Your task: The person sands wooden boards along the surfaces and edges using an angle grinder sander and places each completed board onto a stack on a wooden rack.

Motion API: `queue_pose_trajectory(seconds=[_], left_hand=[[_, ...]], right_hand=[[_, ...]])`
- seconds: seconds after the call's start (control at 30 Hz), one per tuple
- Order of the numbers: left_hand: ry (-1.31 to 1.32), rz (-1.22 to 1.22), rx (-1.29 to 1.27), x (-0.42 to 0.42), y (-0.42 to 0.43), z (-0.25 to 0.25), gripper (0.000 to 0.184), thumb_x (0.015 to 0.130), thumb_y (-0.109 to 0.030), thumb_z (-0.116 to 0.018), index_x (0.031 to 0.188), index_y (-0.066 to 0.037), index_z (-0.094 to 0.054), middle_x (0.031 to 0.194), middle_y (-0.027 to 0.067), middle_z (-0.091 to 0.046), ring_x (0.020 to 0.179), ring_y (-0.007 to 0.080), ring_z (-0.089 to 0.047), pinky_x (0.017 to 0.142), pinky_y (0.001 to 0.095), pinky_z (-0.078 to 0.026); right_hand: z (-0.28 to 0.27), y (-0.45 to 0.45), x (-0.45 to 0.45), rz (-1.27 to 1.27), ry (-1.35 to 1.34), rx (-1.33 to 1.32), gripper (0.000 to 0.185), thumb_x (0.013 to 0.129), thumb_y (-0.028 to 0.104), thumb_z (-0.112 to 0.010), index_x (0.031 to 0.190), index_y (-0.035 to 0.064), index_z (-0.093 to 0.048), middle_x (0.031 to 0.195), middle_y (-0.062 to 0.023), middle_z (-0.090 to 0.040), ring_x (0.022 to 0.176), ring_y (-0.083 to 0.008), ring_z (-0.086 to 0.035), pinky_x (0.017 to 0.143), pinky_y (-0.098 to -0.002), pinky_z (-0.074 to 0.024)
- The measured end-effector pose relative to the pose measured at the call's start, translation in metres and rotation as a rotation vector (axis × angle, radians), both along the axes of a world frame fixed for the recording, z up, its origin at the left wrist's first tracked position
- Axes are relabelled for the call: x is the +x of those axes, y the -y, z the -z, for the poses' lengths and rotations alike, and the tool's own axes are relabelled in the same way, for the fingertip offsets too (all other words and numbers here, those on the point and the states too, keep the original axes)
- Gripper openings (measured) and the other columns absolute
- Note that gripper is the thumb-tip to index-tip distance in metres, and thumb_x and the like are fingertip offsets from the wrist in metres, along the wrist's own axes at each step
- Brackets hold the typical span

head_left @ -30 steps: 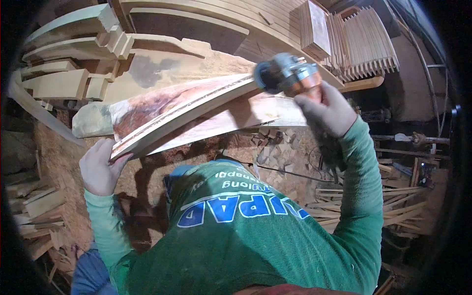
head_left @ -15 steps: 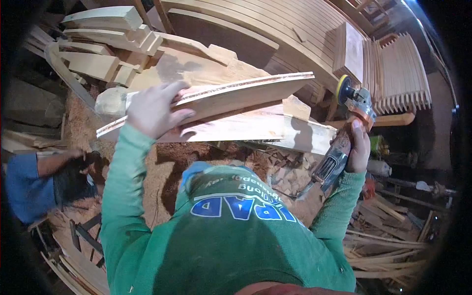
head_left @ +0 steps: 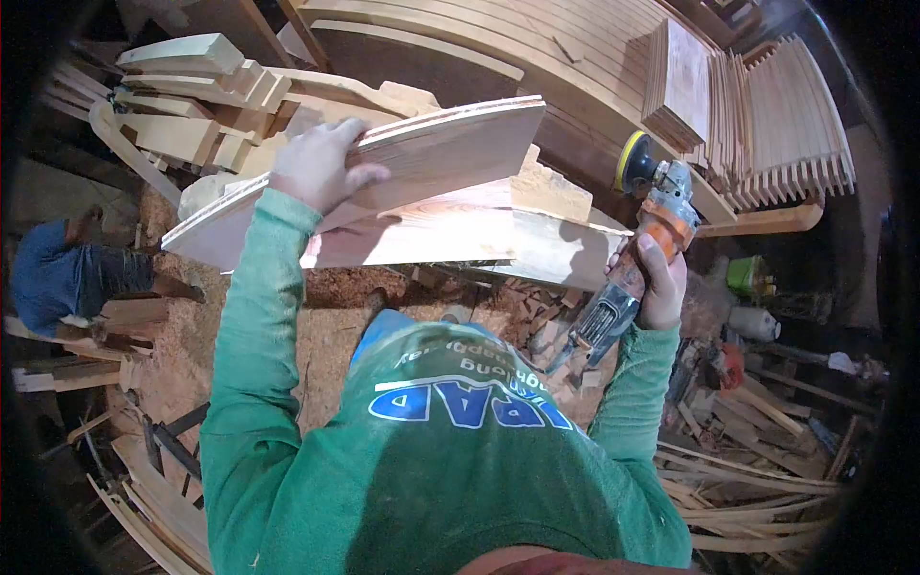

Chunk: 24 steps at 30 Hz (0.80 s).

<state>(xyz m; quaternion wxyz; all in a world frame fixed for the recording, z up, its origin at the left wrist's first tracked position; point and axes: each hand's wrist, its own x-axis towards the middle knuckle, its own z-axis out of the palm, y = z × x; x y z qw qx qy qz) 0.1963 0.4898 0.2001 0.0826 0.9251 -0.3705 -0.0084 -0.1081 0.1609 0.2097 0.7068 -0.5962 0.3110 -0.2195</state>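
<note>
My left hand (head_left: pixel 321 171) grips the upper edge of a flat wooden board (head_left: pixel 450 153), fingers over the far side and thumb on the near face. The board is tilted up on its long edge, its right end raised. Beneath it lies another pale wooden board (head_left: pixel 431 230), flat on the work surface. In my right hand (head_left: pixel 659 278) is an orange and grey angle grinder (head_left: pixel 613 302), held around its body. Its yellow-rimmed disc (head_left: pixel 632 163) points up and away, apart from the boards. Whether the disc spins I cannot tell.
Cut wooden pieces (head_left: pixel 177 96) are piled at the far left. A stack of thin panels (head_left: pixel 685 81) and slatted pieces (head_left: pixel 791 115) stand at the far right. Wood scraps (head_left: pixel 757 422) litter the right floor. Another person (head_left: pixel 62 273) is at the left.
My left hand has lifted the board higher and shifted it left, showing more of the lower board. The grinder has moved slightly left. The other person at the left has changed position.
</note>
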Motion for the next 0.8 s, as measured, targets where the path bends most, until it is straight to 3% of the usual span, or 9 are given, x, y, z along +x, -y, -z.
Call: queue_pose_trajectory(seconds=[0.13, 0.23, 0.37, 0.5, 0.57, 0.63, 0.73, 0.77, 0.8], left_hand=[[0.029, -0.118, 0.195, 0.017, 0.018, 0.003, 0.08, 0.087, -0.084, -0.052, 0.116, -0.013, -0.071, 0.1, 0.0158, -0.074, 0.097, 0.0364, -0.073, 0.085, 0.0498, -0.057], [-0.102, -0.098, 0.279, 0.05, 0.031, 0.007, 0.07, 0.094, -0.074, -0.055, 0.109, -0.008, -0.073, 0.097, 0.0184, -0.074, 0.096, 0.0378, -0.072, 0.085, 0.0501, -0.057], [-0.381, -0.008, 0.262, 0.069, 0.054, 0.041, 0.085, 0.088, -0.086, -0.051, 0.107, -0.007, -0.076, 0.1, 0.0222, -0.074, 0.099, 0.0402, -0.072, 0.093, 0.0496, -0.054], [-0.303, 0.064, 0.059, 0.084, 0.06, 0.106, 0.054, 0.09, -0.056, -0.07, 0.108, -0.005, -0.077, 0.103, 0.0199, -0.075, 0.099, 0.0402, -0.071, 0.093, 0.0477, -0.054], [-0.051, 0.202, -0.032, 0.051, 0.054, 0.108, 0.039, 0.093, -0.04, -0.071, 0.114, -0.007, -0.076, 0.117, 0.0173, -0.073, 0.102, 0.0339, -0.072, 0.099, 0.0434, -0.055], [-0.611, 0.083, -0.287, -0.013, 0.065, 0.068, 0.03, 0.096, -0.028, -0.072, 0.113, -0.004, -0.076, 0.11, 0.0117, -0.076, 0.103, 0.0252, -0.073, 0.095, 0.0365, -0.056], [-1.507, 0.441, -0.655, -0.1, 0.064, 0.083, 0.047, 0.106, -0.041, -0.061, 0.134, -0.003, -0.063, 0.108, 0.0123, -0.075, 0.099, 0.0158, -0.069, 0.093, 0.0335, -0.055], [-1.772, 0.462, -0.586, -0.118, 0.056, 0.076, 0.057, 0.104, -0.052, -0.061, 0.134, -0.003, -0.059, 0.1, 0.0065, -0.072, 0.091, 0.0119, -0.065, 0.083, 0.03, -0.054], [-1.789, 0.462, -0.483, -0.127, 0.057, 0.059, 0.06, 0.102, -0.057, -0.061, 0.129, -0.004, -0.06, 0.096, 0.003, -0.067, 0.085, 0.0101, -0.061, 0.077, 0.0281, -0.052]], right_hand=[[0.004, 0.002, -0.005, -0.008, 0.005, 0.048, 0.032, 0.096, 0.022, -0.069, 0.112, -0.0016, -0.057, 0.086, -0.0113, -0.065, 0.07, -0.0221, -0.07, 0.064, -0.0349, -0.0612], [0.009, 0.002, -0.01, 0.014, -0.001, 0.058, 0.032, 0.095, 0.022, -0.07, 0.113, -0.0011, -0.057, 0.087, -0.0114, -0.065, 0.07, -0.0222, -0.07, 0.064, -0.0351, -0.0615], [0.017, -0.001, -0.015, 0.048, -0.031, 0.06, 0.036, 0.098, 0.026, -0.066, 0.118, -0.0009, -0.053, 0.09, -0.0128, -0.064, 0.074, -0.0217, -0.068, 0.067, -0.0379, -0.0622], [0.002, -0.023, -0.017, 0.189, -0.037, 0.085, 0.033, 0.099, 0.024, -0.066, 0.117, -0.0004, -0.054, 0.09, -0.0127, -0.064, 0.073, -0.0224, -0.069, 0.066, -0.0388, -0.0621], [0.008, -0.028, -0.024, 0.214, 0.002, 0.107, 0.031, 0.098, 0.021, -0.068, 0.117, -0.0001, -0.055, 0.091, -0.012, -0.066, 0.072, -0.0228, -0.07, 0.065, -0.0394, -0.0633], [0.008, -0.038, -0.016, 0.231, 0.04, 0.098, 0.028, 0.099, 0.02, -0.066, 0.116, 0.0, -0.055, 0.092, -0.0116, -0.065, 0.074, -0.0221, -0.069, 0.067, -0.039, -0.0634], [0.009, -0.069, 0.011, 0.207, 0.084, 0.071, 0.028, 0.1, 0.02, -0.066, 0.115, -0.0002, -0.055, 0.093, -0.0106, -0.064, 0.078, -0.0212, -0.068, 0.069, -0.0385, -0.0631], [0.013, -0.086, 0.025, 0.201, 0.091, 0.06, 0.028, 0.099, 0.02, -0.066, 0.115, -0.0002, -0.055, 0.093, -0.0105, -0.064, 0.078, -0.0211, -0.068, 0.07, -0.0384, -0.063], [0.013, -0.093, 0.038, 0.191, 0.094, 0.059, 0.028, 0.099, 0.021, -0.067, 0.115, -0.0002, -0.056, 0.093, -0.0105, -0.064, 0.078, -0.0209, -0.068, 0.07, -0.0383, -0.0629]])
